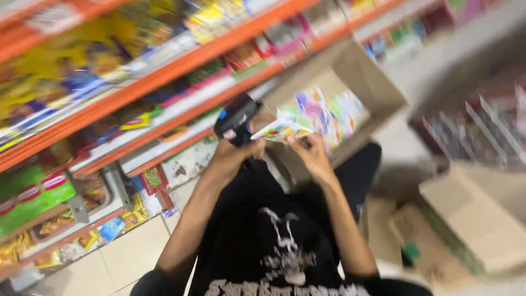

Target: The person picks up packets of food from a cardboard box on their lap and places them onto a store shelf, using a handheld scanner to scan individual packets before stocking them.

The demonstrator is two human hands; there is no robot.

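Gripping a black handheld scanner (235, 119), the left hand (233, 156) is closed around its handle; the right hand (312, 153) pinches a colourful packet (280, 130) just beside the scanner. Both are raised before an open cardboard box (378, 87) of similar packets, beside orange shelves (164, 74).

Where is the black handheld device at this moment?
In the head view, the black handheld device is left of centre, gripped in the left hand, just beside the colourful packet that the right hand holds before the open cardboard box.
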